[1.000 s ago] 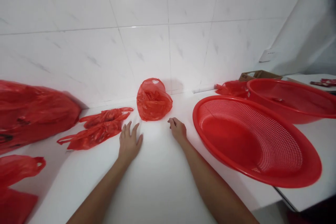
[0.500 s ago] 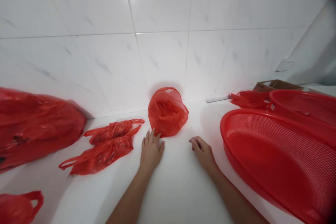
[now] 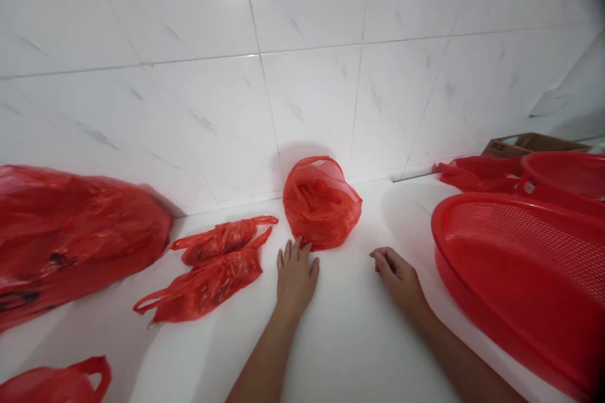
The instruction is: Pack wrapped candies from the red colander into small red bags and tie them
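Note:
A red plastic bag [image 3: 321, 204] stands with its mouth spread wide on the white table, close to the tiled wall. My left hand [image 3: 297, 277] lies flat and open, its fingertips at the bag's lower front edge. Right of the bag, my right hand [image 3: 399, 277] rests on the table with its fingers curled in, and nothing shows in it. Left of my left hand lie two small filled red plastic bags [image 3: 208, 286] with their handles stretched out. What they contain cannot be made out.
A large red plastic bag [image 3: 89, 233] bulges at the left. Part of another red bag [image 3: 51, 384] shows at the lower left. To the right stand a red mesh basket [image 3: 501, 289] and a second red basket [image 3: 567, 173], with a crumpled red bag [image 3: 477, 171] and a cardboard box [image 3: 534, 141] behind.
The whole scene has shifted rightward in the picture as my view turned left. Both hands keep nearly the same place and pose beside the open bag.

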`<state>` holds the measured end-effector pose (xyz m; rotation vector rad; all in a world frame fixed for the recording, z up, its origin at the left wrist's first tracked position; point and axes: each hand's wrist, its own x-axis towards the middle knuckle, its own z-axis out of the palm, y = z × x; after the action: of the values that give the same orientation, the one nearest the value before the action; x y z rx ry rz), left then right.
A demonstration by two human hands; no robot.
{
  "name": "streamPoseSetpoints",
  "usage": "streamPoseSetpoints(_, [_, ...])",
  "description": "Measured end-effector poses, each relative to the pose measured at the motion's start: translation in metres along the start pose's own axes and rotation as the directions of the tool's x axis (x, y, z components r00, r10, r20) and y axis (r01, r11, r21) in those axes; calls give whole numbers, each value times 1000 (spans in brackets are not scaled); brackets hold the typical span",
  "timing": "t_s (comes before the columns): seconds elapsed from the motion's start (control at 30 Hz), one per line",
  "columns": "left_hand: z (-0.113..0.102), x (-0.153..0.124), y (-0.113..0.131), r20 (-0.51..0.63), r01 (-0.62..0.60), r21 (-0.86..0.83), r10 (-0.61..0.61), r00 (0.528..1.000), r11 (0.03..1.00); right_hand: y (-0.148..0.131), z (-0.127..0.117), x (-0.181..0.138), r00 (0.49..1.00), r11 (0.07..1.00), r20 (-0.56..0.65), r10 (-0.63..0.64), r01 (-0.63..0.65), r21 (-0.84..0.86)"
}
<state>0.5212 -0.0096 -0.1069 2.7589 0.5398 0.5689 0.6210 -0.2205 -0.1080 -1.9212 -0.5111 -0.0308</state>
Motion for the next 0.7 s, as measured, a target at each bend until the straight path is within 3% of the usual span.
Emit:
streamPoseSetpoints(0.07, [-3,0,3,-23,2,-20,-2,1000,1000,-13,0,3,978,983,-101,-182,177,-52])
streamPoseSetpoints(0.1, [-4,1,4,-29,1,-32,-2,1000,999,-23,2,8,943,951,-132,-304,294,-93])
streamPoseSetpoints(0.17, [-7,3,5,-31,-4,-60,3,1000,998,-46,7,24,864,864,-98,-493,474,-168])
streamPoseSetpoints(0.2, [-9,4,5,-29,-7,-72,5,1000,997,-58,11,34,853,842,-46,-519,502,-198])
streamPoseSetpoints(0.33, [-14,5,5,-36,13,-97,-16,999,995,-79,31,71,958,908,159,-240,279,-313])
streamPoseSetpoints(0.43, [-16,5,5,-55,38,-95,-44,998,995,-64,43,73,962,922,254,-97,184,-342])
streamPoseSetpoints(0.57, [-13,5,5,-31,15,-84,-18,999,996,-34,48,49,938,951,329,-111,196,-240])
streamPoseSetpoints(0.7, [-9,5,3,77,-5,-65,10,997,998,-24,39,33,944,983,283,-168,183,-27])
